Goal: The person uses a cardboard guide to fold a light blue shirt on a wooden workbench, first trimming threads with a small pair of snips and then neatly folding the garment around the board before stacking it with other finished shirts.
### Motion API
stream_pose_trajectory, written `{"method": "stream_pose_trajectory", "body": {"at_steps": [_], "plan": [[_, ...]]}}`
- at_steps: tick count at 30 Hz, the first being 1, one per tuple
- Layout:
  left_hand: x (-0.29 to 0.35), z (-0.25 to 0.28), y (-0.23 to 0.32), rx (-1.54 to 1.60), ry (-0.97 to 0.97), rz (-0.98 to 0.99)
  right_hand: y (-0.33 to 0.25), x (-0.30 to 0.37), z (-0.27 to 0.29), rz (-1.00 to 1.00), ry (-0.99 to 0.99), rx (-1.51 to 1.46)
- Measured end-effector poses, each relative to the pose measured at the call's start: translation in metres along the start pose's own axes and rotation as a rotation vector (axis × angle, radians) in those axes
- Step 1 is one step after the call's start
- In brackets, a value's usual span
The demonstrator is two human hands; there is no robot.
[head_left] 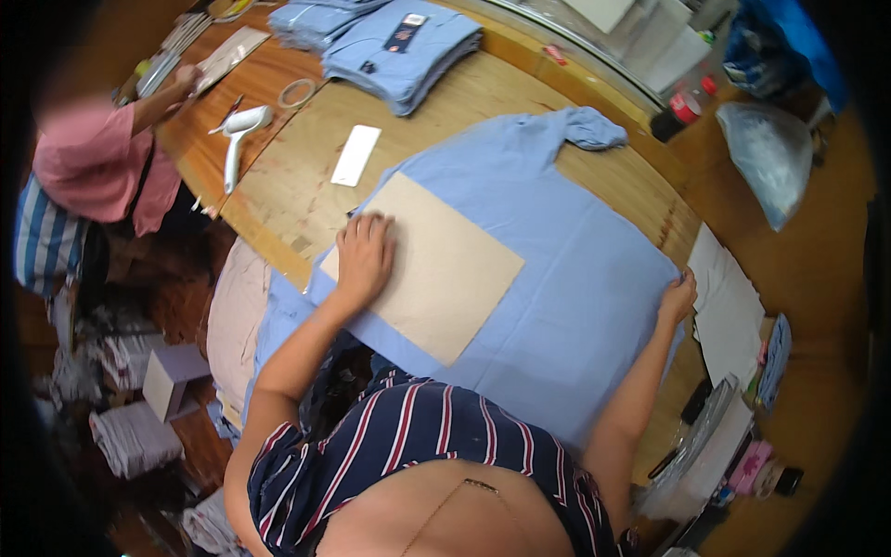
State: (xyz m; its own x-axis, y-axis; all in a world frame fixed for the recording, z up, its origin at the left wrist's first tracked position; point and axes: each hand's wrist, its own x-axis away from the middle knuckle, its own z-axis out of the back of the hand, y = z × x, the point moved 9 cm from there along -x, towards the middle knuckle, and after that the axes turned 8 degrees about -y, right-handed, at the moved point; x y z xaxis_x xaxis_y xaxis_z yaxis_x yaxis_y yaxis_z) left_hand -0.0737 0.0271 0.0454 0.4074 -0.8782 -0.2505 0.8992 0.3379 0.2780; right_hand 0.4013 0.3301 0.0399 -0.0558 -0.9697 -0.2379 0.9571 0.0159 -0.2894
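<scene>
Blue cloth garment (580, 246) (softly creased) lies under flat, rectangular cardboard (445, 269).

The middle is softly bright; edges bend and turn black.

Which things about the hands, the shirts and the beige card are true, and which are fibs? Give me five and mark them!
1. The right hand is at the edge of the spread shirt. True.
2. The spread shirt is red. False: it is blue.
3. The left hand is on the beige card. True.
4. Folded shirts lie on the table. True.
5. The beige card is under the spread shirt. False: it lies on top.
</scene>
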Motion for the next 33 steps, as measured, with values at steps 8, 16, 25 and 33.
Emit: {"method": "stream_pose_trajectory", "body": {"at_steps": [8, 16, 25, 33], "plan": [[-0.214, -0.1, 0.037, 0.124, -0.037, -0.039, 0.046, -0.033, -0.018, 0.02, -0.395, 0.355], [-0.249, -0.102, 0.052, 0.78, -0.665, -0.065, 0.1, -0.003, 0.074, 0.286, -0.047, -0.203], [-0.014, 0.002, -0.002, -0.038, -0.604, -0.537, 0.123, 0.216, 0.127, 0.037, -0.024, -0.566], [0.056, 0.004, -0.017, -0.012, -0.422, -0.58, 0.15, 0.286, 0.092, -0.218, -0.083, -0.237]]}}
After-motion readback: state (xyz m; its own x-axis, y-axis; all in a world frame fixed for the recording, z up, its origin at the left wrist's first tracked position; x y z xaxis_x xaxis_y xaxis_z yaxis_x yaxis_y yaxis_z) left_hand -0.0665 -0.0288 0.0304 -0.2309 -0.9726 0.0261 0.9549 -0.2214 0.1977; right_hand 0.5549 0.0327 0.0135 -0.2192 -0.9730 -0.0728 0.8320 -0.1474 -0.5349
